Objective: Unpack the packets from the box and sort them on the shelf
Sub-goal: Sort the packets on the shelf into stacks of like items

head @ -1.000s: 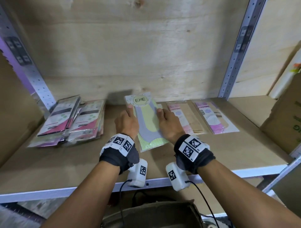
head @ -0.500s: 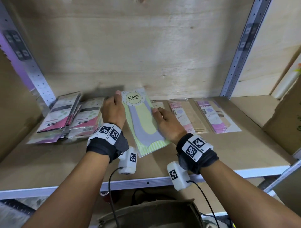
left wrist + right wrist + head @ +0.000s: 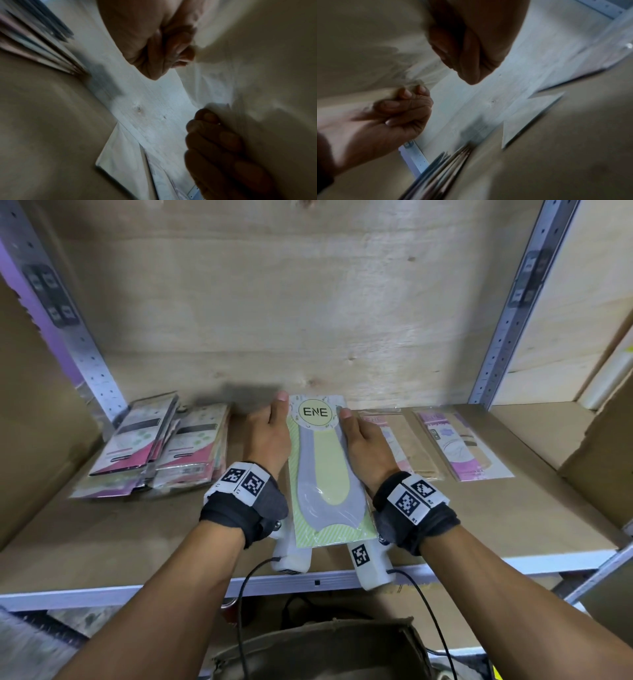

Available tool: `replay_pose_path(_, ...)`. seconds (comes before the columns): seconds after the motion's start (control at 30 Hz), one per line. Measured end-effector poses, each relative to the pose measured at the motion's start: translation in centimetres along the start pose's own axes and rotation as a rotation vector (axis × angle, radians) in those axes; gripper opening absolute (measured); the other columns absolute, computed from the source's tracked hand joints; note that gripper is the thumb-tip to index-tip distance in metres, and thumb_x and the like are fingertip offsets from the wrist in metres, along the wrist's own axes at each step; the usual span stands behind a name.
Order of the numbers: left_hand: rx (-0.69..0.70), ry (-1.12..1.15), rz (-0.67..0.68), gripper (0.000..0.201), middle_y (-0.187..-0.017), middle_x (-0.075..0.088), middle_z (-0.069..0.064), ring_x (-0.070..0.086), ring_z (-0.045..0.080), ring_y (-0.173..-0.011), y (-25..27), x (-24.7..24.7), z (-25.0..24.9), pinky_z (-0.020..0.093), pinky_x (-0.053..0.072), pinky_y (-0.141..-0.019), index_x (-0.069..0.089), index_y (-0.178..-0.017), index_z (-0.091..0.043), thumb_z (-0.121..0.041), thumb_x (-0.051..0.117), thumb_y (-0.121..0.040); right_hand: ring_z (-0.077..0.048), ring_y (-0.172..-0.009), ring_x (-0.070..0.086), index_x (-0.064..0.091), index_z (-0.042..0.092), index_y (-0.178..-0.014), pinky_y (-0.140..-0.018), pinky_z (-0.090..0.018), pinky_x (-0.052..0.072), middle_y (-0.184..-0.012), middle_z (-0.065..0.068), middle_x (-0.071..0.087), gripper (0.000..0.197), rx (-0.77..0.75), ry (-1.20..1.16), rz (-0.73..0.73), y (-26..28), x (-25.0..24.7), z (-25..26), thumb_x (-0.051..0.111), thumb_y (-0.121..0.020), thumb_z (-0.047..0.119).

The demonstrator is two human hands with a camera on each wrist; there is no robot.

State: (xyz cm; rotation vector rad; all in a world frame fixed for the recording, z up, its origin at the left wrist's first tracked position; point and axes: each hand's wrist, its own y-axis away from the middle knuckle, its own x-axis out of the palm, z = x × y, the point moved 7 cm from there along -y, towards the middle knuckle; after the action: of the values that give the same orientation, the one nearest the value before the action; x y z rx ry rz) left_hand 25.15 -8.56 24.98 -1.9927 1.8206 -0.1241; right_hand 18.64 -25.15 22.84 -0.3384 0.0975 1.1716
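Observation:
A green and grey packet (image 3: 325,474) marked ENE lies lengthways over the middle of the wooden shelf (image 3: 102,549). My left hand (image 3: 269,436) holds its left edge and my right hand (image 3: 361,440) its right edge, thumbs on top near the label. In the left wrist view my left fingers (image 3: 173,47) curl under the packet's pale underside (image 3: 257,67), and the right hand's fingers (image 3: 214,135) curl under it from the other side. The right wrist view shows the same grip, with my right hand (image 3: 471,54) above and the left fingers (image 3: 402,106) below.
A leaning stack of pink and white packets (image 3: 154,446) fills the shelf's left end. To the right lie a beige packet (image 3: 400,443) and a purple one (image 3: 459,446). Metal posts (image 3: 507,320) frame the bay, a cardboard box (image 3: 609,446) stands far right, and a brown box (image 3: 308,652) sits below.
The packet has turned from slanted to square with the shelf. My left hand shifted from on top of it to its left edge, and both hands now flank it.

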Motion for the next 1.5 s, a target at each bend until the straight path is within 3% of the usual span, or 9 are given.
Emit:
replay_pose_path(0.17,-0.067,0.029,0.022,0.050,-0.063,0.031,0.007,0.028,0.013,-0.055,-0.1,0.1,0.7,0.030,0.023,-0.055,0.042,-0.069,-0.010,-0.048,0.046,-0.101,-0.015,-0.131,0.051,0.062,0.018,-0.134,-0.115,-0.037,0.036,-0.137,0.001,0.061,0.047,0.006,-0.075,-0.033,-0.1,0.0,-0.3,0.037,-0.104,0.045)
replay_pose_path(0.3,-0.210,-0.098,0.199,0.070,-0.051,0.058,0.000,0.054,0.016,-0.045,0.3,0.8,1.5,0.021,0.038,-0.043,0.056,-0.061,-0.013,-0.067,0.030,-0.097,-0.022,-0.099,0.060,0.065,0.021,-0.086,-0.093,-0.036,0.046,-0.099,-0.004,0.067,0.043,0.016,0.016,-0.203,-0.2,-2.1,-0.2,0.034,-0.104,0.045)
replay_pose_path(0.47,-0.038,-0.359,0.427,0.079,-0.070,0.060,0.009,0.054,0.025,-0.065,2.5,2.6,0.8,0.030,0.036,-0.060,0.060,-0.077,-0.001,-0.069,0.026,-0.096,-0.034,-0.110,0.061,0.067,0.012,-0.100,-0.100,-0.045,0.047,-0.116,-0.018,0.068,0.053,0.089,0.068,-0.324,-1.3,-4.3,-1.1,0.029,-0.104,0.048)
replay_pose_path(0.67,0.065,-0.381,0.205,0.058,-0.051,0.033,0.004,0.033,0.026,-0.058,2.2,1.1,-0.1,0.034,0.021,-0.051,0.031,-0.055,-0.013,-0.044,0.039,-0.104,-0.034,-0.118,0.061,0.061,0.012,-0.126,-0.100,-0.050,0.049,-0.128,-0.013,0.064,0.073,0.279,-0.126,-0.077,-1.3,-1.9,-2.8,0.025,-0.096,0.068)
replay_pose_path(0.9,0.034,-0.364,-0.053,0.055,-0.084,0.064,0.028,0.054,0.041,-0.083,1.2,-1.1,0.2,0.035,0.032,-0.068,0.052,-0.068,-0.001,-0.037,0.036,-0.106,-0.014,-0.067,0.061,0.059,0.021,-0.129,-0.048,-0.023,0.043,-0.088,0.003,0.066,0.073,0.121,0.076,0.120,0.8,1.8,-1.9,0.026,-0.092,0.074)
replay_pose_path(1.07,-0.007,-0.235,-0.042,0.061,-0.051,0.031,0.004,0.030,0.022,-0.052,1.2,-1.3,-0.3,0.037,0.021,-0.054,0.028,-0.053,-0.011,-0.041,0.037,-0.105,-0.006,-0.083,0.053,0.053,0.031,-0.140,-0.078,-0.033,0.051,-0.098,0.012,0.056,0.055,0.028,-0.024,0.013,0.4,1.7,-1.1,0.028,-0.100,0.059)
replay_pose_path(1.2,-0.090,-0.010,-0.027,0.054,-0.059,0.022,0.003,0.022,0.019,-0.059,1.2,-1.0,0.7,0.031,0.017,-0.058,0.024,-0.060,-0.018,-0.044,0.043,-0.103,-0.004,-0.074,0.052,0.061,0.057,-0.091,-0.074,-0.047,0.062,-0.084,0.019,0.052,0.029,0.175,-0.210,0.032,0.9,2.1,-1.8,0.034,-0.094,0.068)
replay_pose_path(1.3,-0.138,0.071,-0.014,0.051,-0.066,0.025,0.010,0.024,0.020,-0.064,1.1,-1.0,1.6,0.031,0.020,-0.062,0.033,-0.066,-0.012,-0.046,0.044,-0.102,-0.009,-0.068,0.049,0.061,0.052,-0.107,-0.045,-0.021,0.050,-0.088,0.014,0.053,0.037,0.232,-0.237,0.036,1.1,2.5,-2.3,0.033,-0.093,0.071)
replay_pose_path(1.5,-0.171,-0.135,0.122,0.059,-0.059,0.053,0.008,0.050,0.010,-0.046,0.1,-2.1,2.9,0.019,0.039,-0.048,0.052,-0.069,-0.004,-0.052,0.039,-0.102,-0.002,-0.036,0.031,0.061,0.009,-0.110,-0.043,-0.019,0.028,-0.067,0.005,0.034,0.052,0.146,-0.177,0.013,0.0,2.4,-3.1,0.037,-0.101,0.055)
